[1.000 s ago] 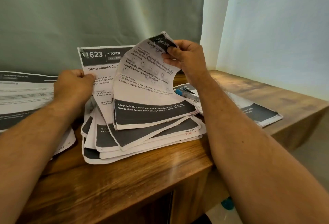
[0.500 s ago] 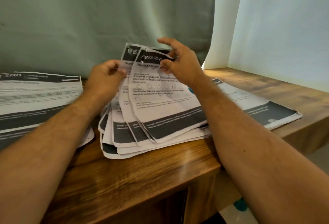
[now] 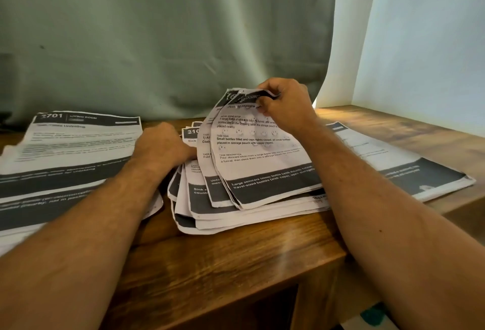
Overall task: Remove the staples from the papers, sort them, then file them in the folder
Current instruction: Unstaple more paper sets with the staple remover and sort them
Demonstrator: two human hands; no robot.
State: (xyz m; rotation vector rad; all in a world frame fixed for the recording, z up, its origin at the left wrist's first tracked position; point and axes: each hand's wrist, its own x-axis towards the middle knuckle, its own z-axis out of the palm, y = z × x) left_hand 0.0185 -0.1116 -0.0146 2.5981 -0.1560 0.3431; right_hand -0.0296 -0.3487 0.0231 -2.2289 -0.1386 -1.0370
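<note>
A fanned stack of printed sheets point(image 3: 236, 211) lies in the middle of the wooden desk point(image 3: 223, 264). My right hand point(image 3: 286, 108) pinches the top edge of the two uppermost sheets point(image 3: 262, 161) and holds them lifted and curled above the stack. My left hand point(image 3: 162, 146) rests on the stack's left side, knuckles up, its fingertips hidden under the lifted sheets. No staple or folder is visible.
A second pile of sheets headed 2701 point(image 3: 73, 156) lies on the left of the desk. Another pile point(image 3: 409, 167) lies on the right, near the desk's edge. A green curtain point(image 3: 157, 41) hangs behind the desk, and a white wall point(image 3: 420, 41) stands at the right.
My left hand let go of the lifted sheets and dropped onto the stack's left side. My right hand keeps the top sheets raised and has curled tighter on their top edge.
</note>
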